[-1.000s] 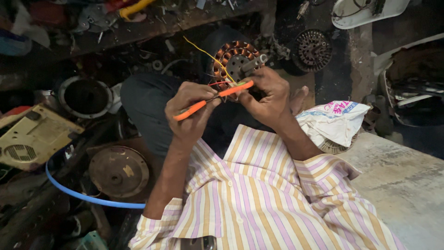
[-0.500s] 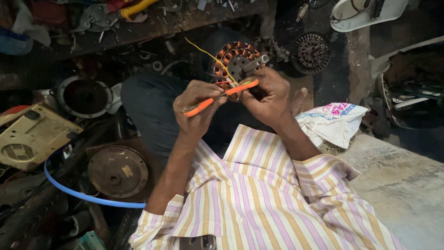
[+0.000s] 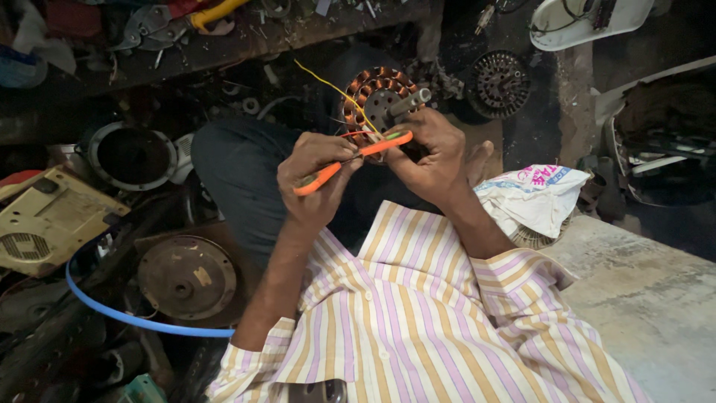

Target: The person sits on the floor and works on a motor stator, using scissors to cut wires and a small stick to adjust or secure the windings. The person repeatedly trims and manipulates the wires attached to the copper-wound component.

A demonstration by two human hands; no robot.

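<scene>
At 12 o'clock over the lap: left hand [image 3: 313, 175] closed on orange tool [image 3: 350, 160], right hand [image 3: 432, 153] clamps stator [image 3: 377, 93]. Tip slip could nick windings, snag yellow wire [image 3: 332, 86].

- Left hand [image 3: 317, 175]: closed around an orange-handled tool [image 3: 350, 162], fingers wrapped over the lower end of the handle.
- Right hand [image 3: 432, 153]: grips a motor stator [image 3: 380, 93] from below; the tool's upper end meets this hand at the stator's edge.
- Stator: ring of copper-coloured windings, a metal shaft protruding from the centre, tilted toward the camera.
- Yellow wire [image 3: 328, 83]: runs up and left from the windings; a thin red wire sits just beside the tool tip.
- Striped shirt [image 3: 418, 328]: fills the lower frame.
- Surroundings: blue hose [image 3: 119, 313] curves at lower left; round metal cover [image 3: 186, 276] beside it; white printed bag [image 3: 533, 198] at right; second dark stator [image 3: 498, 82] beyond.
</scene>
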